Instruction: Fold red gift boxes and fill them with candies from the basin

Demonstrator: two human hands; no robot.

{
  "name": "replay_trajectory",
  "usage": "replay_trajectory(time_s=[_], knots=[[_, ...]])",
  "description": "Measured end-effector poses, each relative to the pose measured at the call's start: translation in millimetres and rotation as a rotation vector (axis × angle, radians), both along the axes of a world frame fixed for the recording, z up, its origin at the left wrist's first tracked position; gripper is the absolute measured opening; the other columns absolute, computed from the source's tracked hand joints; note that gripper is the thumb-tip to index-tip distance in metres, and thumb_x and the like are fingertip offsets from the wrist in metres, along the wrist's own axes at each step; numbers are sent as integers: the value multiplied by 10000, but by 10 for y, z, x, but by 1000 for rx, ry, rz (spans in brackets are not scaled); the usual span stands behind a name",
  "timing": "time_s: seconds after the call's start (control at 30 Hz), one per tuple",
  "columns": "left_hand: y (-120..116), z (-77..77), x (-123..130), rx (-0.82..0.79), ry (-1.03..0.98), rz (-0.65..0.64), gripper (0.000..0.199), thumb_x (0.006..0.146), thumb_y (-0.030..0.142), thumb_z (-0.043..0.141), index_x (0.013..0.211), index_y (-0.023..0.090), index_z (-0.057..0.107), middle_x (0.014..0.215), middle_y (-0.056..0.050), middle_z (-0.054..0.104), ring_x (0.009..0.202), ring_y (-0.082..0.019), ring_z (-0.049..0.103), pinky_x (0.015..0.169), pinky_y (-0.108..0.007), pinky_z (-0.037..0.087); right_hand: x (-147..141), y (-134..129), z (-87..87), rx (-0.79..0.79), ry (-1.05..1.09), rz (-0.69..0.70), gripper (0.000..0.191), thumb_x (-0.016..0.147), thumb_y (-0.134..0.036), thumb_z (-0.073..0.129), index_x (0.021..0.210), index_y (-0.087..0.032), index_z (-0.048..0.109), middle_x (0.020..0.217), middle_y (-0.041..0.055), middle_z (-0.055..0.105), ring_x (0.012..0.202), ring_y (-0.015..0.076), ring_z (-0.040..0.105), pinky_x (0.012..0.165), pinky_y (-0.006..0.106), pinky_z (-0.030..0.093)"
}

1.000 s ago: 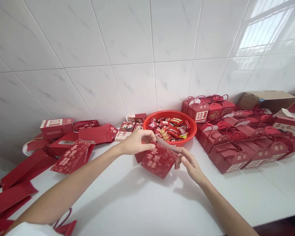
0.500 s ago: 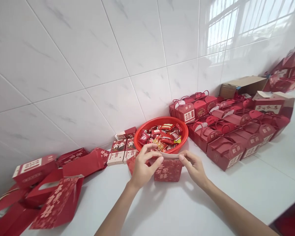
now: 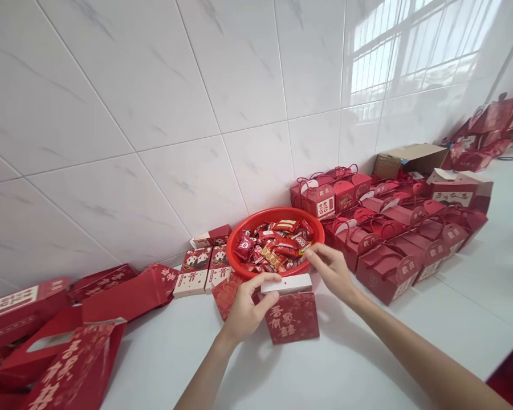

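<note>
A small red gift box (image 3: pixel 294 319) with pale lettering stands on the white tabletop in front of me, its white inner flap raised. My left hand (image 3: pixel 250 310) pinches the upper left of this box between thumb and fingers. Just behind it, a red plastic basin (image 3: pixel 235 259) holds several wrapped sweets (image 3: pixel 277 245). My right hand (image 3: pixel 331 270) is at the basin's front right rim, fingertips drawn together near a yellow-green wrapper. Whatever those fingertips may hold is hidden. Another red patterned piece (image 3: pixel 226 293) is partly covered behind my left hand.
Rows of red boxes with cord handles (image 3: pixel 385 273) fill the right side. An open cardboard carton (image 3: pixel 414 155) is behind them. Panda-printed small boxes (image 3: pixel 192 270) are left of the basin. Flat and half-folded red boxes (image 3: pixel 68 353) lie at left. A tiled wall (image 3: pixel 175 188) rises behind.
My right hand has left the gift box's top edge and moved up and right to the basin rim. The white flap now shows raised. My left hand stays on the box.
</note>
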State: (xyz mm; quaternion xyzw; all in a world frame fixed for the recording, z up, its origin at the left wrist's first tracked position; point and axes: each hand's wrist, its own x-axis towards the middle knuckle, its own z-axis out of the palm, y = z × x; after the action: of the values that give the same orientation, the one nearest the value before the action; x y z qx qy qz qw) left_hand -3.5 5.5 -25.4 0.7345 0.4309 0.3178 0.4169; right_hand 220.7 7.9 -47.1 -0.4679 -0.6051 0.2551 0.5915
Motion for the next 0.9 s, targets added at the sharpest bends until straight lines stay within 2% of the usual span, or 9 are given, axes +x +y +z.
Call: replay_trajectory(time_s=[0.07, 0.13, 0.17, 0.27, 0.37, 0.47, 0.57, 0.73, 0.9], knots=[[-5, 19, -6, -9, -23, -20, 317, 788, 346, 621, 1052, 189, 696, 1025, -64, 717, 876, -215, 641, 786, -300, 507, 81, 254, 189, -41, -237, -49, 231, 948, -367, 503, 893, -177, 623, 820, 35, 682, 717, 149, 629, 675, 248, 503], [-14, 31, -15, 4, -45, -69, 271, 791, 326, 632, 1014, 196, 716, 1044, -73, 708, 947, -231, 641, 843, -318, 502, 123, 542, 314, -211, -559, -97, 152, 940, -254, 504, 1005, -177, 617, 948, 49, 712, 840, 151, 667, 786, 249, 509], [-19, 36, -21, 11, -59, -102, 241, 793, 316, 638, 984, 200, 729, 1072, -82, 700, 1001, -244, 637, 884, -332, 495, 124, 683, 340, -271, -638, -104, 138, 904, -216, 551, 1011, -171, 626, 963, 65, 719, 874, 173, 677, 808, 268, 509], [-35, 55, -51, 15, -110, -195, 189, 809, 319, 667, 930, 209, 761, 1198, -113, 661, 1172, -287, 589, 993, -384, 461, 72, 1036, 277, -412, -773, -95, 281, 685, -177, 777, 943, -168, 667, 942, 109, 729, 891, 257, 694, 765, 320, 525], [-38, 83, -87, 19, -180, -249, 202, 825, 361, 692, 946, 220, 772, 1297, -123, 618, 1244, -302, 552, 1043, -417, 436, 16, 1231, 128, -494, -844, -65, 420, 489, -138, 883, 859, -182, 688, 888, 115, 731, 866, 282, 699, 723, 324, 533], [-16, 109, -120, 33, -274, -258, 233, 831, 409, 703, 960, 226, 768, 1306, -121, 614, 1226, -292, 565, 1050, -420, 439, 43, 1279, 47, -489, -828, -37, 258, 621, -172, 833, 832, -172, 686, 874, 105, 724, 854, 241, 689, 751, 339, 534], [30, 116, -144, 21, -342, -202, 269, 841, 445, 694, 971, 219, 759, 1255, -124, 643, 1200, -287, 581, 989, -399, 491, 117, 1252, 58, -435, -728, -9, 52, 757, -133, 687, 786, -174, 675, 839, 63, 709, 849, 212, 675, 778, 326, 519], [156, 70, -150, 35, -343, -44, 250, 858, 425, 659, 875, 192, 746, 1126, -95, 712, 1105, -252, 631, 1006, -365, 486, 129, 1204, 104, -385, -460, 54, 89, 768, -96, 589, 788, -153, 654, 716, 14, 647, 689, 168, 642, 606, 246, 485], [325, 40, -63, -5, -266, 67, 304, 849, 448, 615, 931, 179, 728, 1038, -74, 753, 960, -228, 683, 945, -352, 522, 80, 1163, 124, -381, -222, 129, 59, 803, -146, 578, 822, -139, 634, 619, -6, 618, 546, 129, 593, 448, 191, 412]])
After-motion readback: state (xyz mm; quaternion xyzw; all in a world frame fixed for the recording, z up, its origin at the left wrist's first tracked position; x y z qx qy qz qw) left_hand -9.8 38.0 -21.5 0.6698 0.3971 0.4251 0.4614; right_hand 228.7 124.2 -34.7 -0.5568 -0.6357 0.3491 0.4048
